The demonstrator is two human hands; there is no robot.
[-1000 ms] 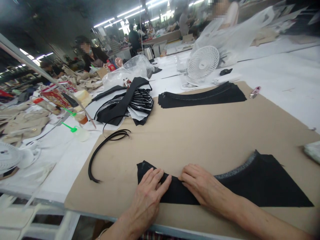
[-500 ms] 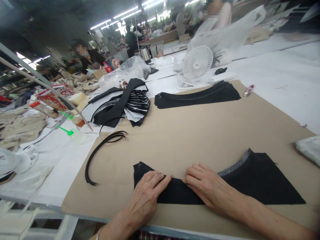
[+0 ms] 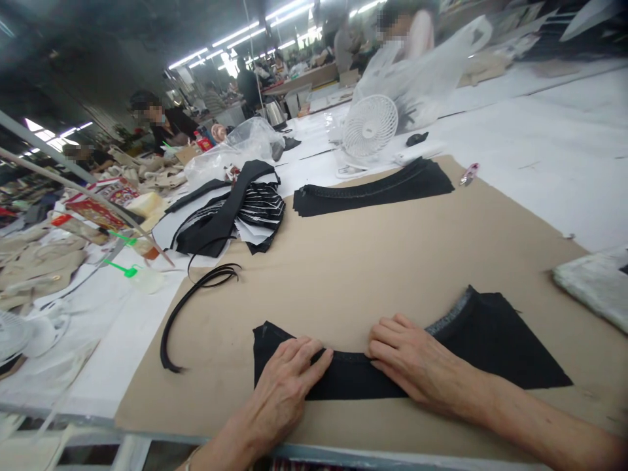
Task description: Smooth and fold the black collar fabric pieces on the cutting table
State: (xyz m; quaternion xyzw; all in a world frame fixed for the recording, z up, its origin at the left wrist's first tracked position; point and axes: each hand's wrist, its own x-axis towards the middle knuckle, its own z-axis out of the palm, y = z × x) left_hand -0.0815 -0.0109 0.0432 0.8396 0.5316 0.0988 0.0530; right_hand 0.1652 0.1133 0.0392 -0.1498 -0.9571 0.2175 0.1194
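Observation:
A black fabric piece (image 3: 510, 347) with a concave upper edge lies on brown paper in front of me. Along that edge runs a grey, rough-looking strip, plainest to the right of my hands. My left hand (image 3: 287, 386) pinches the edge near the piece's left end, thumb and fingers together. A short way to the right, my right hand (image 3: 415, 356) has its fingers curled down over the same edge. Between the two hands the edge looks folded over. Both palms rest low on the cloth, and the fingertips are partly hidden.
Brown paper (image 3: 383, 255) covers the table. Behind lie a stack of black curved pieces (image 3: 377, 191) and a black-and-white striped bundle (image 3: 216, 222). Black strips (image 3: 171, 327) curl at left. Farther off are a white fan (image 3: 370, 127), a green-capped bottle (image 3: 144, 280) and a co-worker (image 3: 167, 124).
The right hand has slid slightly to the right along the edge, so the gap between my hands is wider. The left hand keeps its hold. The whole view has shifted a little.

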